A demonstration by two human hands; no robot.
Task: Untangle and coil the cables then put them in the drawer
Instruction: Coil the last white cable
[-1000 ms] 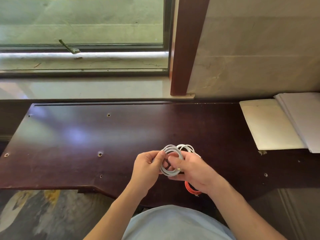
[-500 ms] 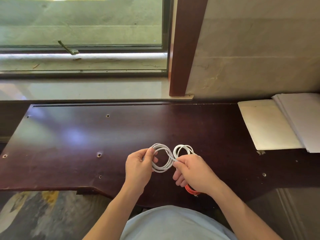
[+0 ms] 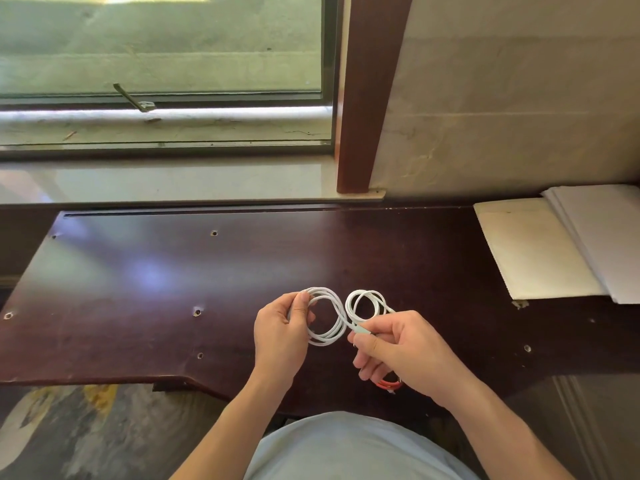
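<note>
My left hand grips the left side of a coiled white cable, thumb on top of the loops. Pinched between the thumb and forefinger of my right hand is that cable's pale plug end. A second white coil lies on the dark wooden desk just behind my right hand. An orange cable shows under my right palm, mostly hidden. No drawer is in view.
Stacked white papers and a cream sheet lie at the desk's right end. A window sill and a wall run along the back. The desk's front edge cuts in near my body; patterned floor shows lower left.
My hands have drawn apart: the left carried the white coil leftward, the right moved to the right and now pinches the plug end. The second coil behind is uncovered.
</note>
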